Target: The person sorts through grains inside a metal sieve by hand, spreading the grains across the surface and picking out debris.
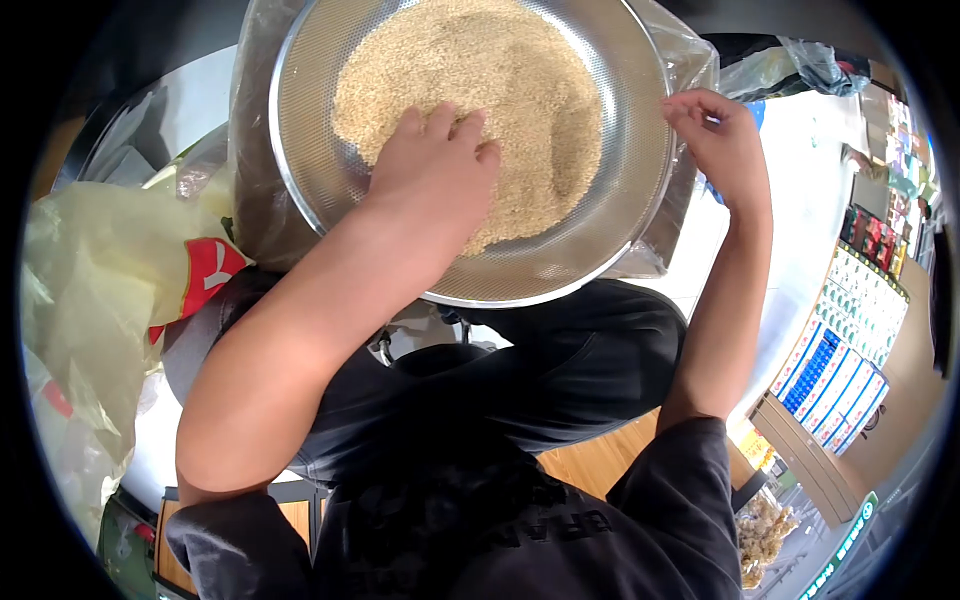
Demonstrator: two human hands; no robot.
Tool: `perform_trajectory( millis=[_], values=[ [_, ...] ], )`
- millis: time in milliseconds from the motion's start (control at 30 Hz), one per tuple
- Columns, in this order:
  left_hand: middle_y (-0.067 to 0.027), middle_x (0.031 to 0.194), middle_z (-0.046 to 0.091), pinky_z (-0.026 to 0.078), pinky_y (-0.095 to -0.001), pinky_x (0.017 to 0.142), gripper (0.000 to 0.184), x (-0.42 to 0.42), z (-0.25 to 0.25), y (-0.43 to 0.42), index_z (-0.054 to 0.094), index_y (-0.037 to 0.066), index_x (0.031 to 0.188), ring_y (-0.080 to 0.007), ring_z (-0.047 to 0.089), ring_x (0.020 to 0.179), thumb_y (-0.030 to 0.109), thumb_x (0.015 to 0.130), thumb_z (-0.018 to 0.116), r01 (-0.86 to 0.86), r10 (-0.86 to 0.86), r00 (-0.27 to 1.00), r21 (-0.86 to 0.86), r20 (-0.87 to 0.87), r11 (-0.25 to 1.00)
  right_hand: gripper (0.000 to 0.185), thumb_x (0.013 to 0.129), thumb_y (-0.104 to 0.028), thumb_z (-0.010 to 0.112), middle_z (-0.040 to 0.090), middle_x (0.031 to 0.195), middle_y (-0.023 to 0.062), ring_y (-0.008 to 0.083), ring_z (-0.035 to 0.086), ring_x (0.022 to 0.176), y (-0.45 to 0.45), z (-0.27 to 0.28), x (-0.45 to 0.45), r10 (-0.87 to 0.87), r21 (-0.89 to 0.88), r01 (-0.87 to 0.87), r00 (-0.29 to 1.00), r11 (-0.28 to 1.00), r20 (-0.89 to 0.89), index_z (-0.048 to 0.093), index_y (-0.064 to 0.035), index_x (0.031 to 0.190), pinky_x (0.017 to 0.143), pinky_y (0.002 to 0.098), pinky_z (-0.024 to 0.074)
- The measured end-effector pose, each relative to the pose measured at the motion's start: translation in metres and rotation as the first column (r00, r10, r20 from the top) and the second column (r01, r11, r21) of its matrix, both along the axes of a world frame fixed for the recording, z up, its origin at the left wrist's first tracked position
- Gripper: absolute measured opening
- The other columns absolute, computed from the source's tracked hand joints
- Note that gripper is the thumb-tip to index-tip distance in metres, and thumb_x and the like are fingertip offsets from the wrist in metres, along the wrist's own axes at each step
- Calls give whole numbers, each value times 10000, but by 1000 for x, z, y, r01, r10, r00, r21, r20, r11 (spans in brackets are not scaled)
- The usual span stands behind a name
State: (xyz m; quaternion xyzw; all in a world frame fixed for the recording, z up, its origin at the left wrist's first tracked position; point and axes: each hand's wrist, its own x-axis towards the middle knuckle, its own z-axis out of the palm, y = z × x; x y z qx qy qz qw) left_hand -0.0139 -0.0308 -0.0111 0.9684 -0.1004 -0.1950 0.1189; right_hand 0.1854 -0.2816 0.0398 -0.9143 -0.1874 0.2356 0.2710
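Observation:
A large round metal sieve point(640, 150) with a fine mesh wall holds a wide layer of pale tan grains point(510, 130). Resting on the grains at the left of the layer is my left hand point(435, 165). Its fingers are spread, with the tips partly sunk among the grains. Just beyond the sieve's right rim, my right hand point(715, 135) is raised with thumb and fingertips pinched together. Anything between those fingertips is too small to make out.
Clear plastic point(255, 215) lines the container beneath the sieve. A large translucent plastic bag point(85, 290) with red print stands at the left. My dark-trousered knees point(600, 350) sit right under the sieve's near edge. At the far right are shelves with boxes point(830, 370).

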Motion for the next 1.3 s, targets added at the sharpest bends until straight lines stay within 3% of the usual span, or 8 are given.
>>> perform_trajectory(
  millis=[67, 300, 400, 633, 700, 800, 1000, 1300],
  values=[
    [-162, 1657, 445, 313, -525, 1277, 514, 0, -1, 0, 537, 79, 1549, -371, 393, 1549, 186, 1051, 604, 16, -16, 1000, 32, -7, 999, 190, 913, -177, 780, 577, 668, -23, 68, 491, 637, -16, -1, 9, -135, -149, 183, 949, 972, 286, 807, -29, 1028, 615, 274, 428],
    [-160, 1660, 442, 311, -527, 1279, 513, 1, 1, -1, 529, 83, 1554, -370, 396, 1548, 182, 1056, 594, 27, -26, 1000, 58, -11, 998, 343, 947, -284, 689, 788, 1011, 230, 366, 771, 898, -17, -5, 16, 2, -579, 189, 950, 793, 313, 799, -27, 1146, 831, 401, 569],
    [-159, 1663, 439, 318, -524, 1277, 521, 2, 4, 0, 522, 88, 1562, -370, 396, 1548, 182, 1055, 594, 21, -18, 998, 55, -53, 998, 329, 954, -290, 643, 773, 988, 240, 428, 748, 950, -3, 1, 4, -8, -440, 213, 907, 872, 421, 811, -50, 1106, 859, 453, 578],
    [-156, 1650, 458, 346, -526, 1261, 537, -2, -5, -1, 531, 98, 1555, -358, 421, 1535, 179, 1033, 625, 45, -47, 999, 91, 20, 995, 286, 978, -208, 646, 777, 913, 207, 346, 772, 861, 25, -16, -9, 175, -189, -105, 899, 976, 402, 795, -40, 1154, 810, 434, 587],
    [-155, 1646, 463, 352, -528, 1257, 542, -3, -5, -1, 533, 101, 1552, -357, 427, 1531, 179, 1026, 634, 43, -46, 999, 85, 27, 995, 242, 989, -121, 645, 759, 819, 159, 255, 765, 764, 33, -21, -16, 238, -234, -225, 971, 946, 29, 795, -36, 1158, 744, 404, 593],
    [-151, 1640, 470, 365, -528, 1250, 550, -3, -6, 0, 540, 105, 1547, -358, 435, 1525, 188, 1015, 652, 43, -46, 998, 81, 31, 996, 221, 987, -69, 645, 728, 753, 129, 199, 745, 705, 47, -15, -26, 145, -470, -193, 980, 861, -136, 805, -43, 1137, 695, 389, 591],
    [-154, 1621, 489, 373, -528, 1243, 546, -5, -10, 2, 553, 97, 1534, -364, 446, 1512, 194, 1008, 668, 45, -48, 996, 44, 74, 998, 236, 987, -57, 646, 770, 1060, 157, 287, 761, 831, 39, -40, -14, 356, -540, -324, 933, 777, -48, 798, -63, 1168, 815, 406, 595],
    [-158, 1630, 480, 372, -529, 1244, 546, -3, -8, 2, 538, 95, 1549, -365, 446, 1514, 165, 1019, 652, 47, -50, 997, 53, 55, 997, 340, 913, 76, 600, 774, 1129, 196, 357, 747, 1088, 37, -51, -19, 367, -378, -320, 929, 869, 56, 811, -72, 1135, 946, 436, 583]
  ],
)
